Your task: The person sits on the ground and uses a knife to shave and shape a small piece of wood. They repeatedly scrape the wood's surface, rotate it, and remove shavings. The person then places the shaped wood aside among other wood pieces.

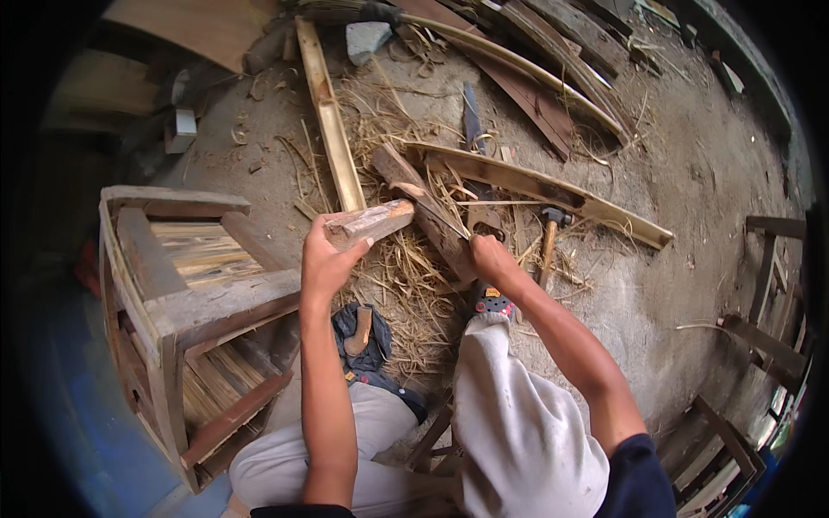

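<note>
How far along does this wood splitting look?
Some looks done: straw-like shavings litter the ground and thin split strips lie stacked in the wooden crate. In hand: the left hand holds a wooden block and the right hand grips a blade against a log. Long bamboo halves nearby remain whole, so plenty seems left.

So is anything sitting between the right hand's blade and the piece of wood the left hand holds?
Nothing visible does. The left hand grips the split wood piece at its near end, and the thin blade in the right hand reaches toward its far end, with only straw shavings on the ground beneath.
</note>
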`<state>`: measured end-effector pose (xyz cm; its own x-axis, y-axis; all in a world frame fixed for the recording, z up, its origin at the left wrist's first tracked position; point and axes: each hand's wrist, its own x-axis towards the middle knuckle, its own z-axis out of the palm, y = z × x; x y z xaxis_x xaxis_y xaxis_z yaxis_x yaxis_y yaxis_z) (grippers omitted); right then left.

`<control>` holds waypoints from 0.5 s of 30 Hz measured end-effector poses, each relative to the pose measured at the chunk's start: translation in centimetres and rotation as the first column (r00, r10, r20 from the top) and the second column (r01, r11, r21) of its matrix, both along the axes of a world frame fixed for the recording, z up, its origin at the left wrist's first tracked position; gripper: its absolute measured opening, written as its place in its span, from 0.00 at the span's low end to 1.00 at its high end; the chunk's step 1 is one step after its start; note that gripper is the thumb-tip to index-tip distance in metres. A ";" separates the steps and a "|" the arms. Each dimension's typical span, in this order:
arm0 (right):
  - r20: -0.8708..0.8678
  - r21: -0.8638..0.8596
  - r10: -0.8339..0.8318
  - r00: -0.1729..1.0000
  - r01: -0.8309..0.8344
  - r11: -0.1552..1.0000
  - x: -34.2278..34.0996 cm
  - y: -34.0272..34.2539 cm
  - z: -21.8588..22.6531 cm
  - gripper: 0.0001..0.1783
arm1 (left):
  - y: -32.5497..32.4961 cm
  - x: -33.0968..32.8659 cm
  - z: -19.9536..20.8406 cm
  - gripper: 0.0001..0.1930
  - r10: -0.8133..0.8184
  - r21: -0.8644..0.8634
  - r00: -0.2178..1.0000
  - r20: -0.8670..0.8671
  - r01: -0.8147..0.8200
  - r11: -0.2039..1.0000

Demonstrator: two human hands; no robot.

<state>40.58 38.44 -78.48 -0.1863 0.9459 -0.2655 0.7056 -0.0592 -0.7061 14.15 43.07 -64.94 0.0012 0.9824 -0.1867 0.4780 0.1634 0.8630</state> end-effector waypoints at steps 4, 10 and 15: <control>-0.083 -0.128 -0.028 0.996 0.017 0.992 1.3 -0.9 2.9 0.30 | -0.8 -0.6 0.2 0.24 -0.012 0.035 1.000 -0.021 0.013 0.999; -0.104 -0.293 -0.145 0.984 0.109 0.950 4.9 -4.8 15.3 0.37 | -4.1 -1.0 6.3 0.26 -0.058 0.101 0.998 -0.027 0.061 0.993; -0.661 -0.361 -0.256 0.705 0.000 0.932 6.4 -9.2 25.1 0.33 | -7.4 -1.1 16.6 0.23 -0.138 0.324 0.987 -0.080 0.157 0.933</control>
